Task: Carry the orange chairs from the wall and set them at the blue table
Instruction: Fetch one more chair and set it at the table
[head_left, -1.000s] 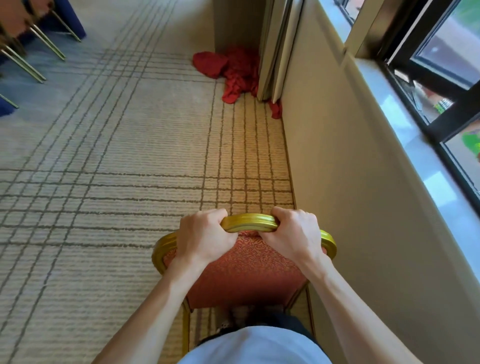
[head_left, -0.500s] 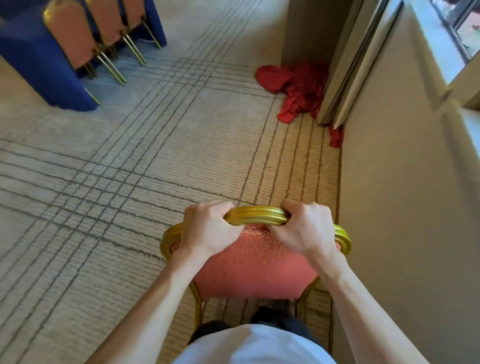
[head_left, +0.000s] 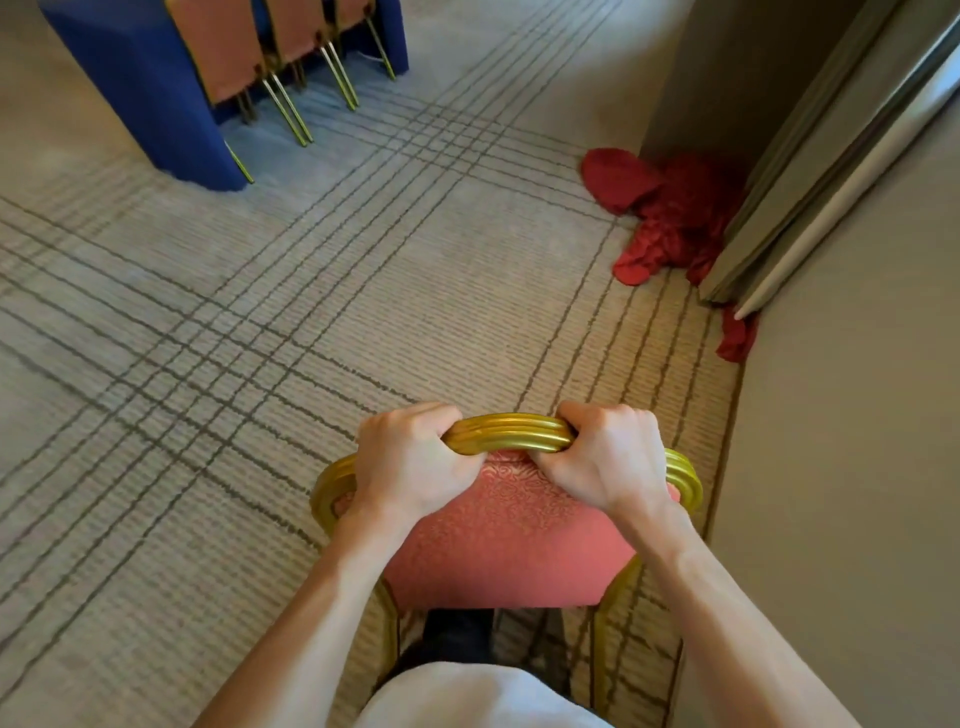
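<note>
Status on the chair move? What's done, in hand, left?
Done: three orange chairs stand tucked against the blue table. In hand: a fourth chair, its gold top rail gripped by the left hand and right hand, beside the wall, well short of the table. Left: carry it across the carpet and set it down there. Any more chairs along the wall are out of view.

Lined carpet beside a plain beige wall (head_left: 841, 467)

A pale carpet (head_left: 363, 291) crossed by bands of thin dark lines covers the floor, its tone yellower along the wall. Tall grey panels (head_left: 810, 171) stand against that wall farther on. A heap of red cloth (head_left: 670, 213) lies on the carpet at their foot, and a scrap of it shows on their near side. The light is soft and even.
</note>
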